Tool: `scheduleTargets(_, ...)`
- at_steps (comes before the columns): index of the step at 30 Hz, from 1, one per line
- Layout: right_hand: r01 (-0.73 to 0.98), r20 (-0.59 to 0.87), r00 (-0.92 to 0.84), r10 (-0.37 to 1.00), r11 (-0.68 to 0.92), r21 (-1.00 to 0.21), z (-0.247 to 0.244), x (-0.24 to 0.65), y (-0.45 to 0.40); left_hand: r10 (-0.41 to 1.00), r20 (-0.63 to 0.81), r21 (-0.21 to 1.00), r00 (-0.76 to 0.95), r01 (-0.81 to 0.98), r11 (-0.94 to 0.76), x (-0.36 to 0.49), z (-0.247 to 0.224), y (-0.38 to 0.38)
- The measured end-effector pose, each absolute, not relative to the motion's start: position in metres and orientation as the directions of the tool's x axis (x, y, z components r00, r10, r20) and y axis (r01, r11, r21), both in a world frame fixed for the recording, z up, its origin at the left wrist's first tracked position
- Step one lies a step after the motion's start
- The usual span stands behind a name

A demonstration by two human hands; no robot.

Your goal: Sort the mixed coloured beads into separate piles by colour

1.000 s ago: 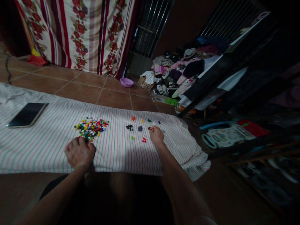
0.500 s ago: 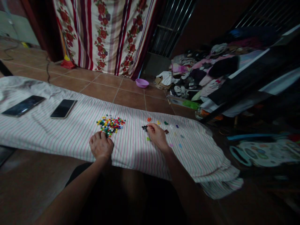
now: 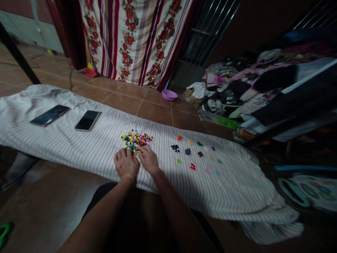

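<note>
A long white cloth with pink and green stripes (image 3: 226, 186) lay across the lower middle of the frame, and a pile of small multicoloured plastic pieces (image 3: 136, 141) sat on it. The left hand (image 3: 126, 163) and the right hand (image 3: 149, 160) were just beside each other at the pile's near edge, both with fingers curved downward and touching the pieces. In this dim light, it was hard to tell whether either hand was pinching a piece. Nothing lay between the hands and the pile.

To the right of the right hand, a scatter of separate pieces lay in small groups, including black pieces (image 3: 175, 148) and red pieces (image 3: 193, 167). Two smartphones (image 3: 50, 115) (image 3: 87, 120) lay on the cloth at the left, well apart from the pile. Beyond the cloth, a purple plastic bowl (image 3: 170, 95) stood on the tiled floor (image 3: 155, 109) below a floral curtain (image 3: 134, 38). A heap of clothes (image 3: 244, 82) rose at the upper right, and a toy mat (image 3: 310, 191) lay at the lower right.
</note>
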State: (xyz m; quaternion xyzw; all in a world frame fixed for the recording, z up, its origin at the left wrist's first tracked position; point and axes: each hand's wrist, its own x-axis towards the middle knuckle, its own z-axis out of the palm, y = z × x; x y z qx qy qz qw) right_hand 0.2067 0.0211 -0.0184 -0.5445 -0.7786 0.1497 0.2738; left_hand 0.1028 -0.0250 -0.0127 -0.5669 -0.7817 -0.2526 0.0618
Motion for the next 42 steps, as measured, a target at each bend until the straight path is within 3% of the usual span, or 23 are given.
scheduleTargets(10,0.796,0.230,-0.219,0.948,0.310,-0.519,-0.017,0.205,0.019,0.863,0.375,0.388,-0.338,0.903,0.185,0.101,-0.015,-0.026)
scheduleTargets(28,0.774,0.264,-0.234,0.936,0.343,-0.533,-0.019,0.207,0.018,0.852,0.408,0.337,-0.327,0.922,0.192,0.101,-0.018,-0.026)
scheduleTargets(34,0.662,0.336,-0.181,0.924,0.367,-0.653,-0.020,0.208,0.021,0.857,0.395,0.360,-0.332,0.914,0.189,0.101,-0.017,-0.026)
scheduleTargets(37,0.594,0.351,-0.051,0.935,0.311,-0.742,-0.025,0.210,0.025,0.857,0.392,0.354,-0.334,0.915,0.195,0.101,-0.016,-0.027)
scheduleTargets(42,0.432,0.254,0.197,0.947,0.149,-0.889,-0.031,0.215,0.030,0.853,0.399,0.341,-0.335,0.918,0.201,0.101,-0.016,-0.027)
